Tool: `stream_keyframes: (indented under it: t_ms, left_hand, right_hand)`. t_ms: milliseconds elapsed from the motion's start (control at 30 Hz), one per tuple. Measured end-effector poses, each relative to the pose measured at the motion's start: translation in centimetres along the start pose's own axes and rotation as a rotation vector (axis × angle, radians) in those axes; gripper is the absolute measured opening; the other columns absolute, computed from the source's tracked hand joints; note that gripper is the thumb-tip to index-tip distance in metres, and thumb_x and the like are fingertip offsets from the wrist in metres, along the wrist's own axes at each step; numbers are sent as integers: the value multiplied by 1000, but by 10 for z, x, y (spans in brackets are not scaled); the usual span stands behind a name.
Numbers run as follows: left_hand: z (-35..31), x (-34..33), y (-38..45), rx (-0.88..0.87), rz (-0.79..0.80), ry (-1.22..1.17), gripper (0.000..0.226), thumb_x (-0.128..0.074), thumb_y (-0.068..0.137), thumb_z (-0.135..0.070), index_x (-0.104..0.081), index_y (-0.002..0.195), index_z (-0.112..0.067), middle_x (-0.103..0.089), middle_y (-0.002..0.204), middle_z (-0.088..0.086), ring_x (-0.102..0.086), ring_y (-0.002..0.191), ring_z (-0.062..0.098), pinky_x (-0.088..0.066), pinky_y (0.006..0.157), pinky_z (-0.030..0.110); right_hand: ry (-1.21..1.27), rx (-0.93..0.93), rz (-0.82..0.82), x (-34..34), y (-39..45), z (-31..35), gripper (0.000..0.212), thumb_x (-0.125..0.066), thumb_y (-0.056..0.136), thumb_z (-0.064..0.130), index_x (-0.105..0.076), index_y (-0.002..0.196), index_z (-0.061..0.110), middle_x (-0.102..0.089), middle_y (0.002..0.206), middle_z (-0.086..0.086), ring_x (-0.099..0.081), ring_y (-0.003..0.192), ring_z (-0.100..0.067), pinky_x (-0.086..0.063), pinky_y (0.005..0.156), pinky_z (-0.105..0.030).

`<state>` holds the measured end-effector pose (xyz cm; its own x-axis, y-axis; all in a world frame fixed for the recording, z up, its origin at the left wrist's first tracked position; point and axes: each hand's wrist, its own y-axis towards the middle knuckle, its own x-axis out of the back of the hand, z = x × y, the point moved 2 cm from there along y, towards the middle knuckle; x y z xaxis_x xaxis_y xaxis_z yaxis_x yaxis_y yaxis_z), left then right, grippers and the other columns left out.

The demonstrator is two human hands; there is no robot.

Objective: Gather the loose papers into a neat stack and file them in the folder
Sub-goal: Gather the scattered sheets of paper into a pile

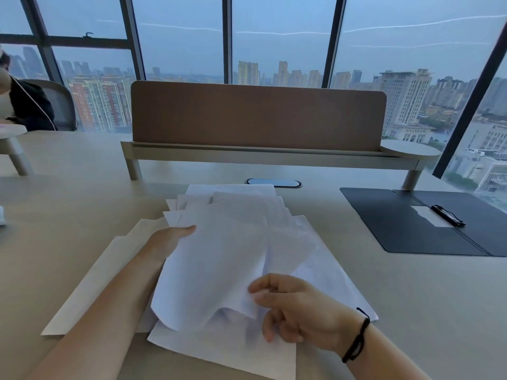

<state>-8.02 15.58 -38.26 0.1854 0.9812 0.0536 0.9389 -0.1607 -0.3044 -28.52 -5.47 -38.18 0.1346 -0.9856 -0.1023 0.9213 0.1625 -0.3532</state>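
Observation:
A loose fan of white papers (230, 242) lies in front of me on the desk, its sheets skewed and overlapping. My left hand (168, 239) grips the left edge of the upper sheets, thumb on top. My right hand (290, 305) pinches the curled lower edge of the top sheets, a black cord around its wrist. More sheets (90, 286) lie flat beneath, sticking out to the left. The dark folder (406, 229) lies open at the right, with a black clip (447, 215) and a white slip near its spine.
A brown divider panel (258, 116) on a raised shelf crosses the back of the beige desk (411, 297). An oval cable port (274, 183) sits just behind the papers. A seated person (24, 105) is at the far left. Windows stand behind.

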Motion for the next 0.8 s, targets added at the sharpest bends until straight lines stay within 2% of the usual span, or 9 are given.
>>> stream_keyframes:
  t_ms: [100, 200, 300, 400, 467, 533, 633, 733, 800]
  left_hand:
    - [1, 4, 2, -88, 40, 116, 11, -69, 92, -11, -71, 102, -11, -72, 112, 12, -70, 89, 25, -52, 72, 32]
    - [0, 7, 3, -170, 74, 140, 23, -64, 93, -1, -70, 107, -18, -75, 105, 2, -72, 82, 13, -53, 62, 23]
    - [-6, 11, 4, -259, 44, 110, 18, -64, 93, 0, -71, 97, -16, -77, 75, -13, -72, 59, 2, -50, 48, 12]
    - [-12, 14, 1, -356, 77, 53, 15, -68, 90, -3, -74, 98, -15, -79, 77, -12, -75, 71, 3, -55, 58, 13]
    - [-16, 13, 0, -419, 124, -25, 21, -72, 84, -5, -74, 101, -17, -81, 90, -6, -77, 86, 11, -59, 75, 25]
    - [-17, 13, 1, -454, 140, -120, 27, -70, 82, -3, -73, 105, -17, -81, 98, -3, -76, 90, 14, -59, 77, 26]
    - [-14, 7, 2, -468, 177, -193, 26, -69, 85, -7, -71, 109, -16, -80, 99, -5, -76, 89, 10, -58, 73, 19]
    - [-3, -2, -2, -381, 224, -166, 66, -94, 53, -34, -72, 109, -10, -80, 100, 8, -77, 86, 22, -62, 71, 31]
    - [4, -4, 1, -366, 241, -66, 75, -94, 49, -31, -70, 117, -10, -79, 108, 8, -75, 98, 28, -60, 84, 40]
  right_hand:
    - [2, -31, 315, -4, 0, 6, 36, -67, 93, 23, -52, 124, 15, -67, 97, -7, -67, 54, -18, -24, 35, -20]
    - [-90, 74, 511, 14, -5, 22, 38, -70, 92, 34, -57, 125, 20, -72, 114, -25, -65, 48, -12, -29, 34, -18]
    - [-22, 212, -136, 58, 2, 47, 23, -69, 91, 36, -73, 95, 14, -72, 65, -15, -48, 35, -14, -32, 36, -18]
    - [-76, 319, -771, 104, 17, 53, 41, -69, 91, 42, -70, 111, 7, -76, 89, -15, -64, 65, -21, -51, 57, -28]
    - [-143, 275, -810, 109, 28, 47, 73, -73, 84, 52, -54, 141, 11, -69, 123, -10, -66, 100, -23, -55, 83, -35]
    - [-79, 232, -720, 106, 36, 41, 87, -76, 81, 53, -44, 150, 10, -70, 120, -4, -68, 102, -18, -56, 88, -34]
    - [46, 213, -489, 88, 43, 40, 47, -70, 93, 34, -65, 125, 1, -80, 81, 0, -74, 68, -11, -57, 59, -23]
    - [71, 232, -470, 80, 47, 43, 27, -66, 97, 30, -73, 112, 9, -81, 97, -10, -78, 81, -23, -64, 70, -36]
    - [125, 267, -557, 84, 50, 43, 25, -59, 101, 32, -75, 107, 14, -80, 99, -11, -75, 86, -28, -61, 82, -44]
